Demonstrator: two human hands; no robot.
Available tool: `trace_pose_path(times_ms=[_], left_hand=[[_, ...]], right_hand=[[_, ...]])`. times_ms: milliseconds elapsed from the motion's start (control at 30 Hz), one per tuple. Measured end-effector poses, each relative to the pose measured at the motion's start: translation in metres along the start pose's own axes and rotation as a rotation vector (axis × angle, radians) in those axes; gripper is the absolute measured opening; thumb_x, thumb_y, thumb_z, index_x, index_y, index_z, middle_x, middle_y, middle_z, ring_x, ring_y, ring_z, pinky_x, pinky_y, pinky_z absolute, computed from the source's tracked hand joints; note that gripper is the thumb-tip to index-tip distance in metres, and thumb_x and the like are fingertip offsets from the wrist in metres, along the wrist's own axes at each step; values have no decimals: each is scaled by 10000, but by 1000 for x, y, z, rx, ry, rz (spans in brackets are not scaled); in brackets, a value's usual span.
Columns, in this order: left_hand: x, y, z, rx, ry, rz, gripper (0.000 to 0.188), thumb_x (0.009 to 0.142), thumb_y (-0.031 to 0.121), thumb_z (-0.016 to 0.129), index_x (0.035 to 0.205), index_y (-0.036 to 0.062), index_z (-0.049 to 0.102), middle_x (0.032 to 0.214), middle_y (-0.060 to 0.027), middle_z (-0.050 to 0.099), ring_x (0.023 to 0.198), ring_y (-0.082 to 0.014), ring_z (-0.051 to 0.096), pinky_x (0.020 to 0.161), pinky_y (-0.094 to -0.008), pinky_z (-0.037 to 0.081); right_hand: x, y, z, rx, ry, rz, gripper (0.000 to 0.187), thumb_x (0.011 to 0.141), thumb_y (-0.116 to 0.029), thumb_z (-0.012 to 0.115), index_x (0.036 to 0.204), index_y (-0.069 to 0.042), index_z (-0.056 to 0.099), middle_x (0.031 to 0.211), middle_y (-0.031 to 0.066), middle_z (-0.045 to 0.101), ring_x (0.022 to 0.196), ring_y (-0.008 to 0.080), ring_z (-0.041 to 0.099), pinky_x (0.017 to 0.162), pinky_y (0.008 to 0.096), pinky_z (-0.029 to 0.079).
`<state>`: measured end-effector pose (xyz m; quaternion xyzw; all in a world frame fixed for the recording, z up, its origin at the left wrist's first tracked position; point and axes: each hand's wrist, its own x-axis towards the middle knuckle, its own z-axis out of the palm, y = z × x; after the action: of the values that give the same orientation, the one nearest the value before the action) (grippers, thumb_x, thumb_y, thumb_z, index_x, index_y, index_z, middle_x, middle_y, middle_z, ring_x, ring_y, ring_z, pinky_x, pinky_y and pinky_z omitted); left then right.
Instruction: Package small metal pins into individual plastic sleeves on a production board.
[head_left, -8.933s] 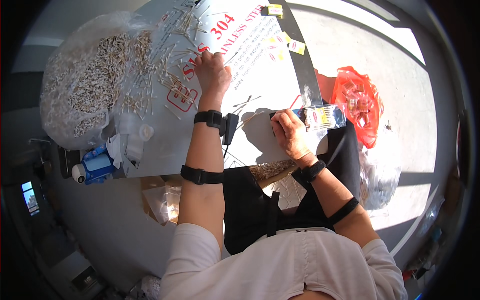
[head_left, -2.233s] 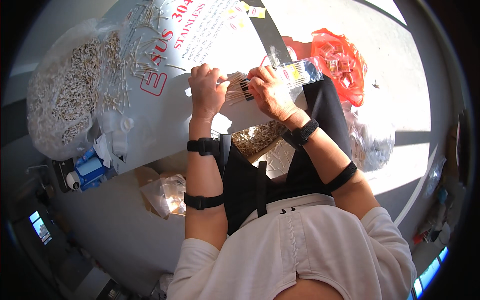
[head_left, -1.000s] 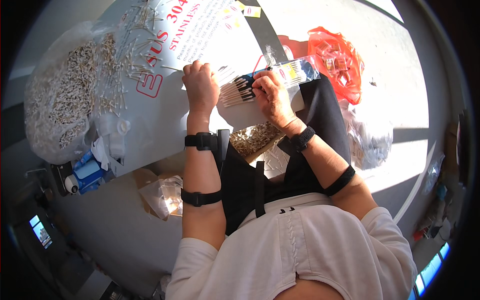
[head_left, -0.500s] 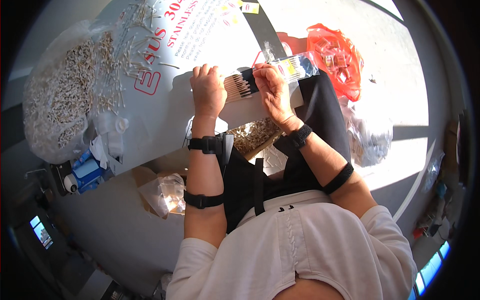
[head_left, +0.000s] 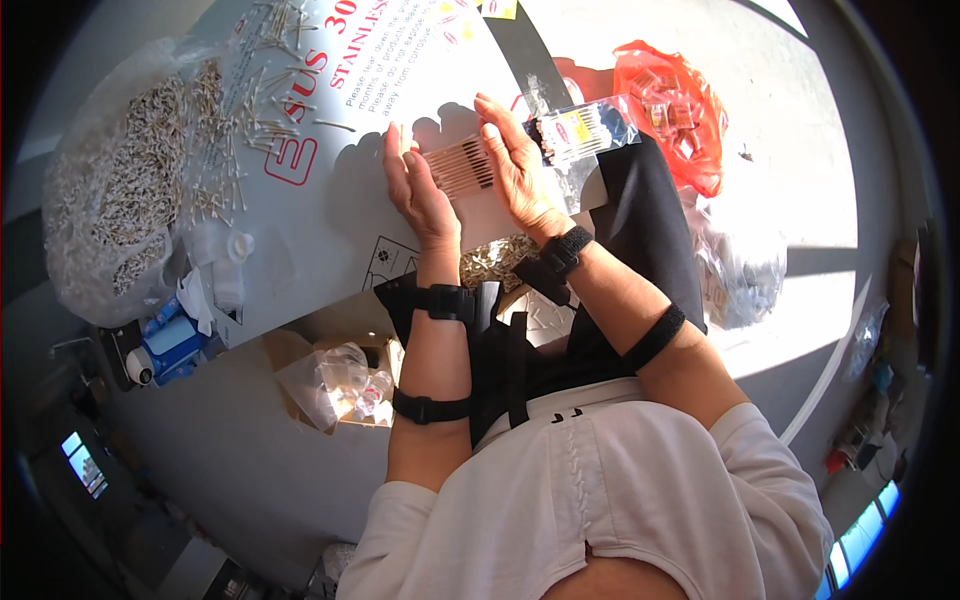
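A neat row of cotton swabs (head_left: 462, 168) lies flat between my two hands on the table edge. My left hand (head_left: 424, 196) stands at the row's left end, fingers stretched out together. On the other side my right hand (head_left: 517, 168) is also straight-fingered, its palm edge against or just beside the swabs' right end; exact contact cannot be made out. Just past the right hand lies a clear plastic packet (head_left: 583, 134) of swabs with a yellow and red label. Loose swabs (head_left: 270, 110) are scattered on the printed table surface (head_left: 330, 215) to the left.
A big clear bag of swabs (head_left: 125, 190) sits at far left, with a blue packet (head_left: 172, 348) below it. To the right are a red plastic bag (head_left: 670, 105) of small packs and a clear bag (head_left: 745, 270). A box of swabs (head_left: 495, 262) stands under the table edge.
Both hands have opened from a closed posture, with fingers now straight. The left has moved slightly right and down, the right slightly left. The row of swabs has shifted a little.
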<state>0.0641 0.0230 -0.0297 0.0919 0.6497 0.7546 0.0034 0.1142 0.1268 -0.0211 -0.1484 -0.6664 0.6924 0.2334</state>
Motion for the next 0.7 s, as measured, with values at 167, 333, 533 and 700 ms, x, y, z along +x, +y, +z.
trace_pose_path(times_ms=[167, 333, 533, 700], left_hand=[[-6, -2, 3, -40, 10, -64, 591, 1001, 392, 446, 1415, -23, 371, 1449, -206, 400, 1352, -279, 361, 1130, -400, 267], [-2, -1, 3, -225, 20, -65, 613, 1011, 396, 430, 1433, -37, 322, 1472, -206, 370, 1381, -284, 330, 1147, -402, 242], [-3, 2, 0, -231, -11, -127, 619, 1023, 401, 398, 1441, -45, 302, 1501, -236, 317, 1397, -313, 307, 1156, -415, 228], [-2, -2, -26, -107, -43, -2, 529, 1015, 271, 445, 1425, -46, 336, 1503, -228, 320, 1380, -322, 343, 1156, -440, 241]], right_hand=[[1, 1, 5, 32, 0, 3, 370, 1017, -190, 478, 1319, 22, 502, 1403, 177, 482, 1315, 277, 449, 1088, 348, 352], [4, 4, 3, 98, 16, 21, 360, 1015, -191, 483, 1300, 26, 520, 1384, 174, 501, 1300, 271, 463, 1080, 344, 361], [3, 1, -1, 7, -10, -18, 365, 1018, -208, 477, 1290, 31, 527, 1389, 174, 498, 1298, 265, 463, 1080, 340, 359], [6, 10, -9, 140, -11, 70, 362, 1020, -209, 486, 1309, 7, 524, 1364, 120, 520, 1271, 185, 472, 1070, 295, 360]])
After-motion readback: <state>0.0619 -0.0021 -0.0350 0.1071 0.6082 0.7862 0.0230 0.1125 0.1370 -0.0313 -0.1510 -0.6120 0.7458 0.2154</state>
